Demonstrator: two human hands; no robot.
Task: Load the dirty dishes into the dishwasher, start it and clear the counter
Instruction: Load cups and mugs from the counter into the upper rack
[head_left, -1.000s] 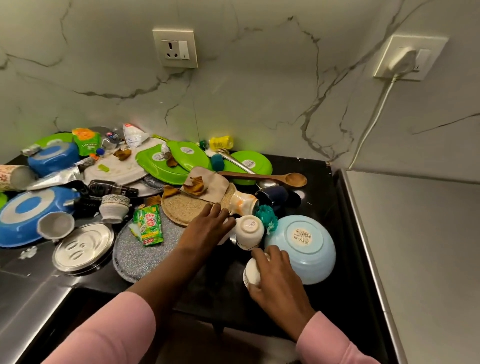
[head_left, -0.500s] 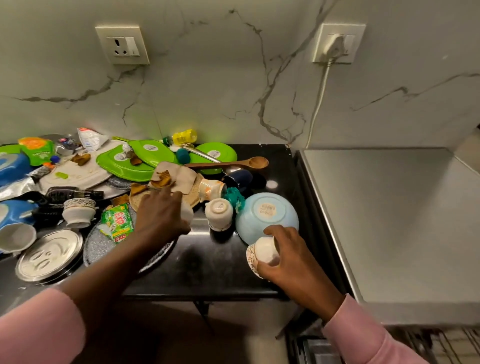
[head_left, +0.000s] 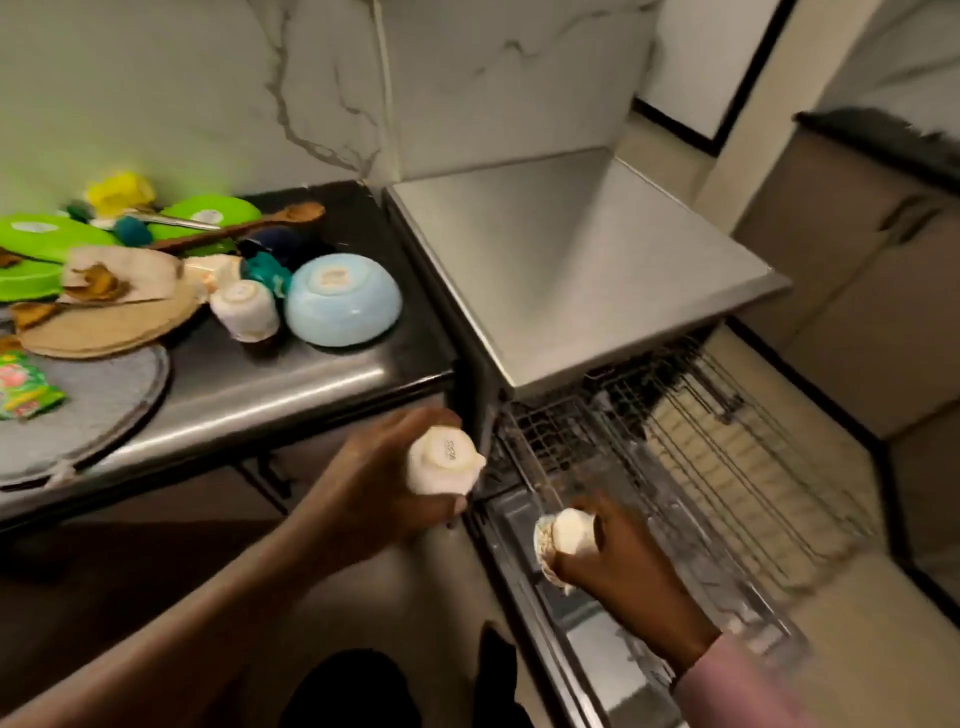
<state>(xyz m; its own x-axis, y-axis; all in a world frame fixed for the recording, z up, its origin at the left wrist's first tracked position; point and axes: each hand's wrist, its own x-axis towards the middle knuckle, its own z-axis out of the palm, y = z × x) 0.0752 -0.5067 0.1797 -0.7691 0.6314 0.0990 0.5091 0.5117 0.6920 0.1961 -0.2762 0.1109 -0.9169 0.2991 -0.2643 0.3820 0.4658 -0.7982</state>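
Both hands are busy here. The left hand (head_left: 384, 483), around the lower middle of the frame, grips a small white cup (head_left: 444, 460) turned base-up, with some tiny printing visible on the bottom. It sits just off the front edge of the counter (head_left: 291, 384), right next to the open dishwasher (head_left: 571, 270). The right hand (head_left: 618, 561), a bit lower and to the right, has its fingers wrapped around a second white cup (head_left: 566, 535) lying on its side, rim pointing left, over the pulled-out wire rack (head_left: 701, 452). Can't tell if that cup touches the rack or just hangs above it, everything's kinda motion-blurred.

The rest of the dirty stuff sits on the counter at the left of the frame: a light blue bowl (head_left: 343, 299) upside down, a white mug (head_left: 244, 309) tipped over just beside it, a wooden spoon (head_left: 249, 226) lying across the green plates (head_left: 47, 249) behind, a tan round mat (head_left: 109, 322) with a crumpled napkin (head_left: 124, 270) on it, and a grey round tray (head_left: 93, 410) at the far left carrying a green packet (head_left: 23, 384). Pink sleeve (head_left: 743, 686) shows at the lower right.
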